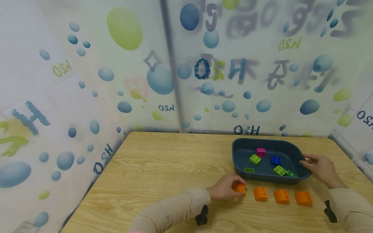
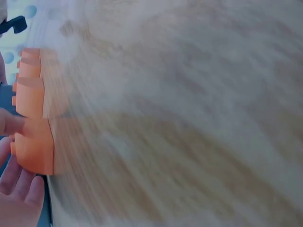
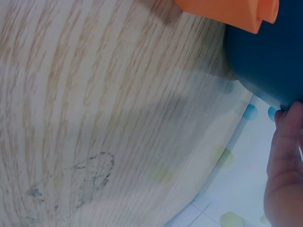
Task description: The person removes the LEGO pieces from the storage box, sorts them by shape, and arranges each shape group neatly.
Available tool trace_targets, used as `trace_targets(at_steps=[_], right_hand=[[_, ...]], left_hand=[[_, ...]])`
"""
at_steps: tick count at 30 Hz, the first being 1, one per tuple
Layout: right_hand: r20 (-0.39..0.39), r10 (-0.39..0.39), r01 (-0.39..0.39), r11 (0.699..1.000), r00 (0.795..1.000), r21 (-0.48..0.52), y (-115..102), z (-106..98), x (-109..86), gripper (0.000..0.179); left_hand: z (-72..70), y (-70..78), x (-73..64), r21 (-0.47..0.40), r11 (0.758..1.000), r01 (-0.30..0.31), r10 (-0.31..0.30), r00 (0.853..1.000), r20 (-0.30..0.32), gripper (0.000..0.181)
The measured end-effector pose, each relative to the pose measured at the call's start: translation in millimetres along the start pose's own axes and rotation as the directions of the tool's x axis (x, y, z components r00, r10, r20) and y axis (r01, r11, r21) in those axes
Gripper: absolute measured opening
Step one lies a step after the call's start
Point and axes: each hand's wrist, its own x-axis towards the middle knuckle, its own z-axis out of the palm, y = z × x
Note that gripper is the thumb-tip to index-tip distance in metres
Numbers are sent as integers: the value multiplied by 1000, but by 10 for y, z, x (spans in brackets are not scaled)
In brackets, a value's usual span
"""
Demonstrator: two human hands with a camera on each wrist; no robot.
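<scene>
My left hand (image 1: 224,187) pinches an orange toy building block (image 1: 240,188) at the left end of a row on the table. In the left wrist view, thumb and fingers lie on either side of that orange block (image 2: 35,146), its studs facing the tray. Three more orange blocks, a left one (image 1: 260,194), a middle one (image 1: 281,196) and a right one (image 1: 303,198), continue the row. Behind them is a dark blue tray (image 1: 272,179). My right hand (image 1: 322,166) grips the tray's right rim, thumb on top.
Inside the tray lie a pink block (image 1: 261,152), a blue block (image 1: 276,160) and several green ones, including a light green block (image 1: 255,159). The wooden table (image 1: 175,158) meets a patterned wall (image 1: 189,97) at the back.
</scene>
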Motion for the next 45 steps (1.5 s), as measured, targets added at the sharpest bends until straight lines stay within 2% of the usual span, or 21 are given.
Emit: trace_targets(at_steps=[3,7,10,12,21,27,35,45], right_hand=[[-28,-7,6,999,1000,-34,130,54,26,47],[-22,-19,18,998,1000,-56,259,95,56,48],[-11,-10,9,999,1000,-36,211,77,37,47],[-23,13,-14,999,1000,-39,104,57,0,46],[12,-22,22,999,1000,-29,-297,-63,-89,40],[11,-26,26,999,1000,-34,-325,-67,-92,38],[0,-38,38,998,999,-42,-302,-81,-98,38],[-18,-25,24,999,1000,-41,-249,-57,-86,38]], left_hand=[[-13,-10,-7,-50,999,10,-9,1000,26,35],[-15,-19,-25,-69,997,36,-34,999,29,40],[-3,-26,-28,-79,996,50,-48,998,28,38],[6,-31,-26,-88,995,49,-47,999,27,37],[26,-90,-39,-177,983,44,-40,999,22,36],[27,-128,-35,-226,973,37,-34,999,19,36],[18,-134,-19,-236,971,25,-18,999,31,37],[15,-155,-3,-247,967,58,-40,996,76,41]])
